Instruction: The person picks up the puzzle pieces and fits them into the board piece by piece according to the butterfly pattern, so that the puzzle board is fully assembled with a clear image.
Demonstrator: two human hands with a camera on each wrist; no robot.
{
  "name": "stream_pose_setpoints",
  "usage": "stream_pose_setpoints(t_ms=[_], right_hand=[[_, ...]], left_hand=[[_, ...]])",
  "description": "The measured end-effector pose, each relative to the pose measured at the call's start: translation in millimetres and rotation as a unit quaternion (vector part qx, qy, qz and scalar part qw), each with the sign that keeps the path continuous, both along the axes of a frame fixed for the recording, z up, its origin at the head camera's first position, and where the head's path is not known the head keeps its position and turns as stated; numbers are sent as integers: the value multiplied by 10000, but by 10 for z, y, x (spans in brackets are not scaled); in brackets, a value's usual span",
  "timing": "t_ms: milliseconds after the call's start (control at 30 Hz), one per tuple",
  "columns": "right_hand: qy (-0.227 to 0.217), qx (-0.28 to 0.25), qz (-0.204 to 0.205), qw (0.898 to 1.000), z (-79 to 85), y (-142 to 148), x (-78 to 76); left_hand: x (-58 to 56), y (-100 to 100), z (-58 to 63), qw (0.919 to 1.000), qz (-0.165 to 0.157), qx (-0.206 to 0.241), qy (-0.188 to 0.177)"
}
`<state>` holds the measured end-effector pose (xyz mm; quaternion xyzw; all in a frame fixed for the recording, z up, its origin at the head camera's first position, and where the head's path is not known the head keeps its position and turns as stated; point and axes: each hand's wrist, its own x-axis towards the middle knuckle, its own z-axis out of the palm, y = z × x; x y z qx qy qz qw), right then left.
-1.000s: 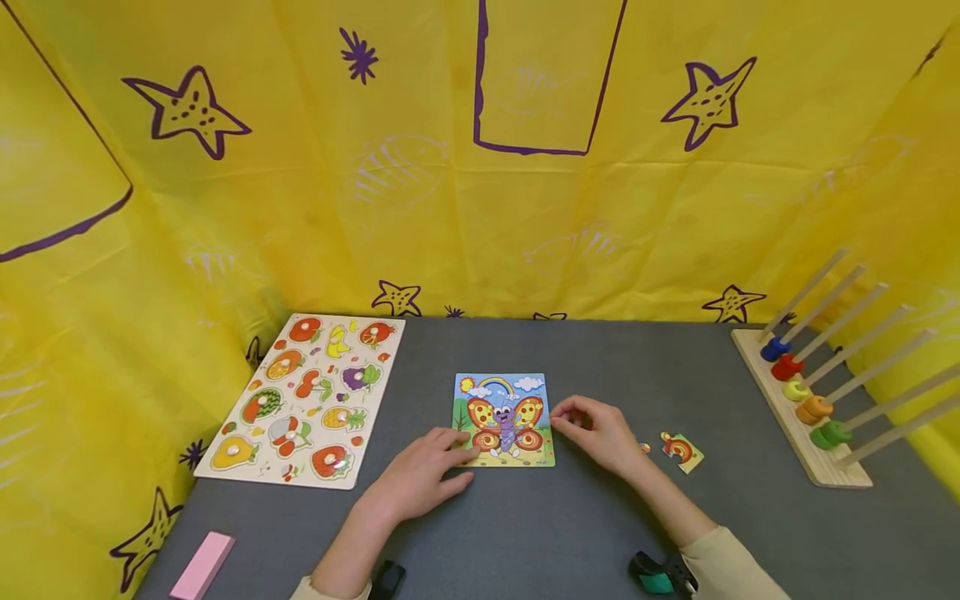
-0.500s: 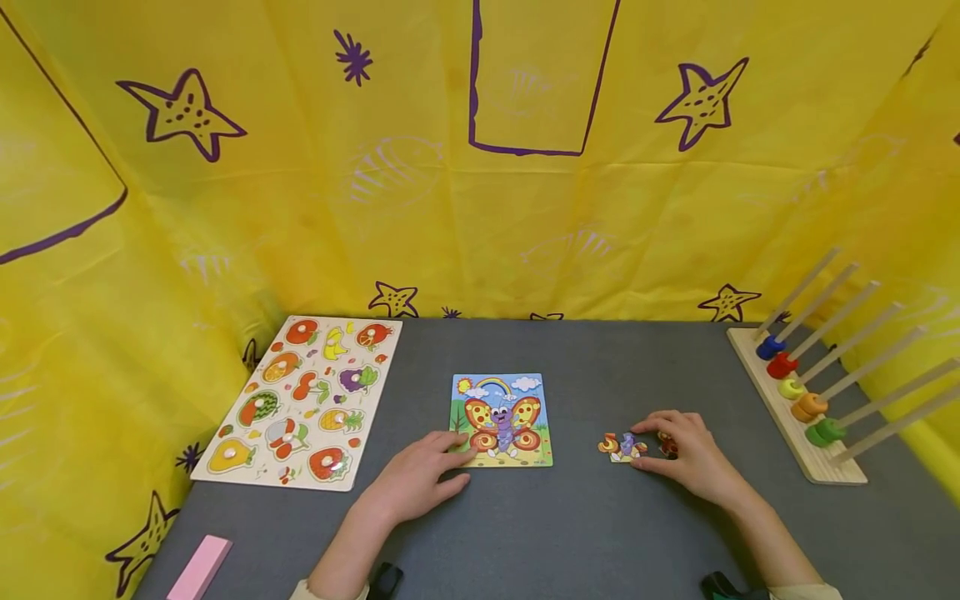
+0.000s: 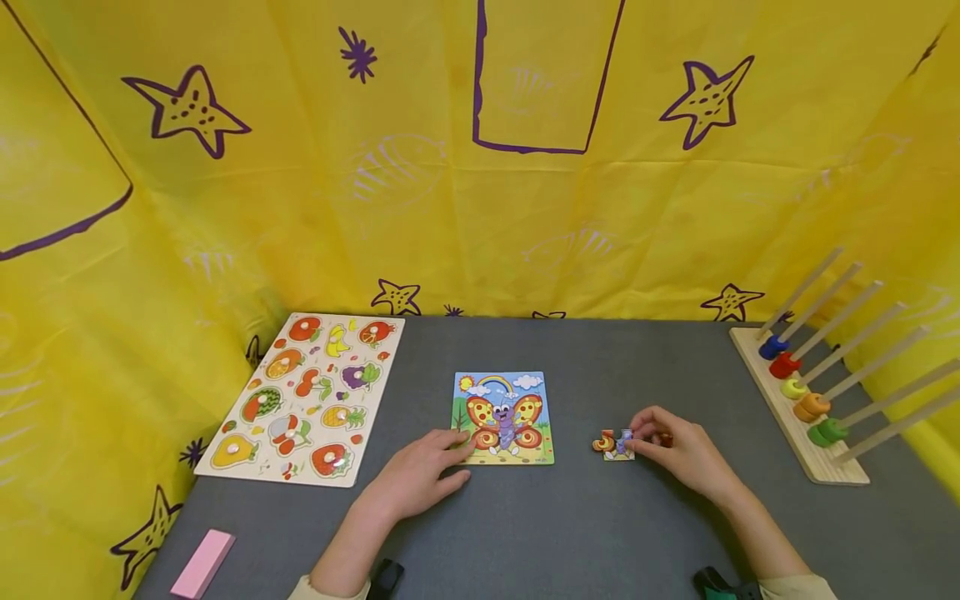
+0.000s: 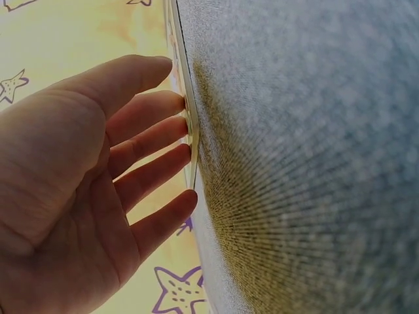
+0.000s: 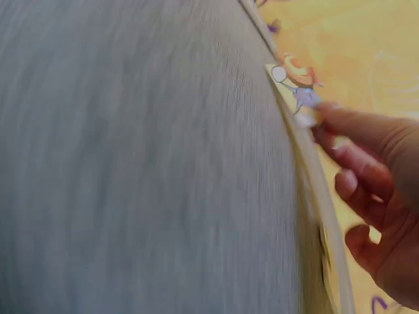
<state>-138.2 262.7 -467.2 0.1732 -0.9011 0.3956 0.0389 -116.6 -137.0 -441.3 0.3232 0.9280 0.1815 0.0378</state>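
Observation:
A square butterfly jigsaw puzzle lies flat near the table's middle. My left hand rests on its lower left edge, fingers loosely extended; in the left wrist view, the left hand's fingertips touch a thin board edge. To the right of the puzzle, my right hand pinches a small jigsaw puzzle piece with orange swirls and a purple body part. The right wrist view has that piece between thumb and fingertips. Another piece is mostly hidden beneath the right hand.
On the left lies a wooden fruit peg puzzle, with a pink block in front of it. A wooden rack with upright rods and coloured rings stands at the right. A yellow cloth hangs behind the grey table.
My right hand has moved right, from the butterfly puzzle's edge to the loose pieces, and has taken hold of one. My left hand has stayed on the puzzle.

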Motion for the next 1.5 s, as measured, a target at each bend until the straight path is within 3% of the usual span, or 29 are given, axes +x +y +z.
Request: stream_pose_setpoints(t_ms=[233,467,667,1500], right_hand=[[-566,-862,263,9943,22,-497,-93],[-560,-793,250,9950,22,-1124,-153],[-748,-791,187,9939,1,-1428,-217],[199,19,420,9989,-66,-1546,-225]], left_hand=[[-8,1,-18,10000,58,-10,-4],[-21,-1,-26,10000,63,-40,-19],[-32,-2,-21,9999,45,-104,-47],[-21,29,-39,9987,-44,-456,229]])
